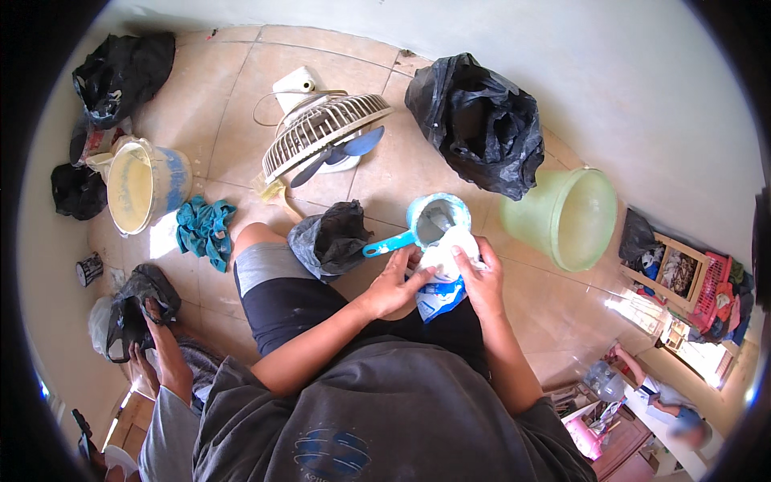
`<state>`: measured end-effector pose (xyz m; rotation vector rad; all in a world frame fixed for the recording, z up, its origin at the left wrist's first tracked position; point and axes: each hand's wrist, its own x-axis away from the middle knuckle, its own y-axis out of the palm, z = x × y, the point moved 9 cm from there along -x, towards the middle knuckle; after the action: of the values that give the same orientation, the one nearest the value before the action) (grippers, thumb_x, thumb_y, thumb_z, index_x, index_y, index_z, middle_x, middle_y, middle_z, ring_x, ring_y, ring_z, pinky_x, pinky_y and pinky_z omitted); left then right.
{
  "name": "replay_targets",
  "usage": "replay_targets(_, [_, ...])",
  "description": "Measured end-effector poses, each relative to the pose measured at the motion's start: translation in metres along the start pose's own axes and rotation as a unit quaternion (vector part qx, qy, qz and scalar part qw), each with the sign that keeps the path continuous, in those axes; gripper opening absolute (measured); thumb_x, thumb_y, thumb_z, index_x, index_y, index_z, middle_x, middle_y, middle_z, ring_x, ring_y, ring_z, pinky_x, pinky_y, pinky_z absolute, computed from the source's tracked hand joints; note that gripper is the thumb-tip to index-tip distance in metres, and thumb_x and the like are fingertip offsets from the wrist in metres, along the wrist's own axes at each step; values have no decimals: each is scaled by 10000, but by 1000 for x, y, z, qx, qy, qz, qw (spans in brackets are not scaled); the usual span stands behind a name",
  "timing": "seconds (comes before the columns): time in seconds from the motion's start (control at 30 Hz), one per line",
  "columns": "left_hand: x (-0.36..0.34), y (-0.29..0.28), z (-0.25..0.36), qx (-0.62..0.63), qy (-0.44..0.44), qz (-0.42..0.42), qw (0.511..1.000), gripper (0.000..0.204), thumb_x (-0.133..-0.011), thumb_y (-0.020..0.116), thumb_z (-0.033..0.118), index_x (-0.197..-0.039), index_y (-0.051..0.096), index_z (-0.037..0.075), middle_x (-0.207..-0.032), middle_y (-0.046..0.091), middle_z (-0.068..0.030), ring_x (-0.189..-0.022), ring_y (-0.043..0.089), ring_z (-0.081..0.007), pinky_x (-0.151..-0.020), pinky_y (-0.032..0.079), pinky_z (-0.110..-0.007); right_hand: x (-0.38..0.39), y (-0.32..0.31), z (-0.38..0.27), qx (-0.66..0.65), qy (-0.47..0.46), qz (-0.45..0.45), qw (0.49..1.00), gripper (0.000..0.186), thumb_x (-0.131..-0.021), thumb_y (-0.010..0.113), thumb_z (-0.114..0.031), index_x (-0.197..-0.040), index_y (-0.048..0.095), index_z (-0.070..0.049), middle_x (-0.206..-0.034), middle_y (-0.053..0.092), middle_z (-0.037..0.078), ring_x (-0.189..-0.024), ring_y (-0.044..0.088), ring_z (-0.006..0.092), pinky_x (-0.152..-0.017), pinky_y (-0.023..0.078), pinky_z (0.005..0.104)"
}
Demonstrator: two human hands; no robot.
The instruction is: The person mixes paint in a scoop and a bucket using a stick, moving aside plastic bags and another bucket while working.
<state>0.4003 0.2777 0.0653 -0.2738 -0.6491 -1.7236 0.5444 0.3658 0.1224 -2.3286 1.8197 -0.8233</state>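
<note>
My left hand (pixel 395 283) and my right hand (pixel 482 281) are closed around a white-and-blue plastic bag (pixel 438 299), its top crumpled and white, in front of my lap. Just beyond it sits a turquoise dipper (pixel 389 245) with grey residue inside, its handle pointing left past my left hand. The bag's top overlaps the dipper's near rim. To the left of the dipper, a dark plastic bag (pixel 325 237) lies open against my left leg, with a light tool (pixel 281 201) behind it.
A dismantled fan (pixel 321 128), black bag (pixel 474 120), green bucket (pixel 586 221), yellowish bucket (pixel 148 185) and teal cloth (pixel 201 229) lie around me. A co-worker's hands (pixel 165 345) touch a black bag at left. Another person (pixel 658 398) and crates (pixel 683 281) are at right.
</note>
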Motion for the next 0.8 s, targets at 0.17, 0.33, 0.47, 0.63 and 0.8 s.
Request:
replay_targets(0.17, [18,-16,4,15,-54,113,992,487,-990,589,432,-1249,615,20,-1217,615,-185,-1142,594,-311,-993,451,-387,8,-10,-42,-1,-53,20,998,248,-916,740,-154,-1081,635,-2,-1000,645,61,-932,610,137,-836,496,286])
replay_targets(0.33, [25,-24,36,-84,45,144,985,380,-963,655,369,-1129,686,28,-1009,667,-151,-929,647,-277,-837,505,-371,16,-7,-66,4,-133,3,991,272,-886,758,-109,-1098,635,9,-1073,614,84,-995,605,176,-882,483,297])
replay_targets(0.47, [34,-37,48,-83,152,213,961,320,-989,649,310,-1108,657,13,-834,644,-62,-712,614,-124,-642,511,-277,19,-8,-78,22,-193,6,981,297,-879,762,-98,-1126,636,8,-1106,608,94,-1026,603,194,-909,480,307])
replay_targets(0.63, [49,-15,51,29,-19,65,997,231,-1001,639,248,-988,608,20,-836,635,-21,-672,589,-90,-604,488,-241,17,-11,-88,13,-212,22,977,342,-868,772,-105,-1165,638,-3,-1119,613,99,-1045,607,201,-929,480,316])
replay_targets(0.8, [54,-26,67,122,75,130,981,191,-998,637,209,-1020,629,19,-893,637,-14,-795,602,-93,-747,492,-250,23,-7,-103,23,-244,-6,969,382,-875,773,-129,-1200,618,-4,-1132,603,88,-1058,579,180,-945,459,300])
